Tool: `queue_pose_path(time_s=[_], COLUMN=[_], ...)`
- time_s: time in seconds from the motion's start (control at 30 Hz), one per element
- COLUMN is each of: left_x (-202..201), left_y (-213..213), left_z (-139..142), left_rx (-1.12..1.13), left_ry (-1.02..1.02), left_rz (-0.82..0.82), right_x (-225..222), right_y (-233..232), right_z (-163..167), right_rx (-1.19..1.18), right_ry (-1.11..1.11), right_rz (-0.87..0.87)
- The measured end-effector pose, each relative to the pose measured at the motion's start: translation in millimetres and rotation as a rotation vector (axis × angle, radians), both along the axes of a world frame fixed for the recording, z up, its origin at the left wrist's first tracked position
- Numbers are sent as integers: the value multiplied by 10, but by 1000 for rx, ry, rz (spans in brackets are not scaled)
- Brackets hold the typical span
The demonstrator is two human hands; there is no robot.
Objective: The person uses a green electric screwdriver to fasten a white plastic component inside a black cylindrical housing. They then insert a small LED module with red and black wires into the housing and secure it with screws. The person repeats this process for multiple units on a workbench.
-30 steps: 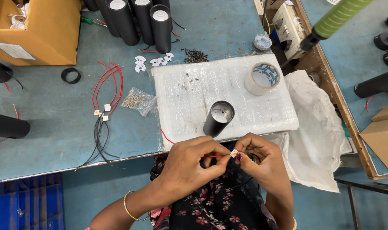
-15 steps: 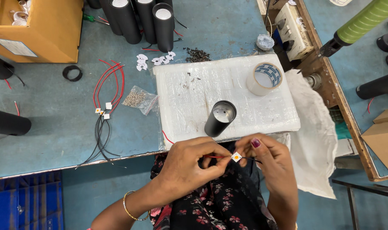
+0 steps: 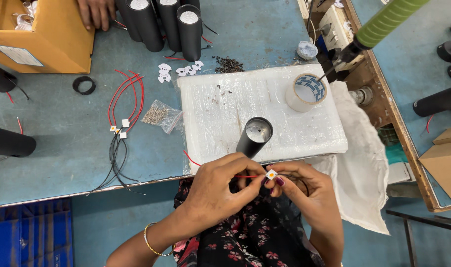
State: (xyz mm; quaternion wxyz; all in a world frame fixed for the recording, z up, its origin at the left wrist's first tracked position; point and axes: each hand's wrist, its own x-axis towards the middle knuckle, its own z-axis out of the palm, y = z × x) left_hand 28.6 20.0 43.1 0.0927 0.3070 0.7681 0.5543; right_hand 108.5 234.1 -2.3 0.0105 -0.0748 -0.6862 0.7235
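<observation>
We pinch a small white square chip [image 3: 271, 174] between our right hand [image 3: 304, 190] and left hand [image 3: 220, 183], both grips narrow on it, at the near edge of the surface [image 3: 62, 163]. Its red wire [image 3: 193, 160] trails left; the black tube [image 3: 254, 137] stands just beyond.

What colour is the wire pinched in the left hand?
Red; the wire in the left hand shows in the head view.
</observation>
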Motion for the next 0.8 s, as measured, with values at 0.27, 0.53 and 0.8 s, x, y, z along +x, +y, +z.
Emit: queue_pose_path(time_s=[0.27, 0.53, 0.8], left_x=[-11, 3, 42], left_y=[161, 252, 276], left_z=[-217, -402, -461], left_rx=[-29, 129, 86], left_ry=[-193, -325, -272], left_rz=[18, -33, 8], right_x=[-30, -10, 10], right_y=[-73, -91, -35], right_z=[43, 9, -90], right_rx=[54, 147, 87], right_ry=[14, 50, 77], right_rz=[37, 41, 17])
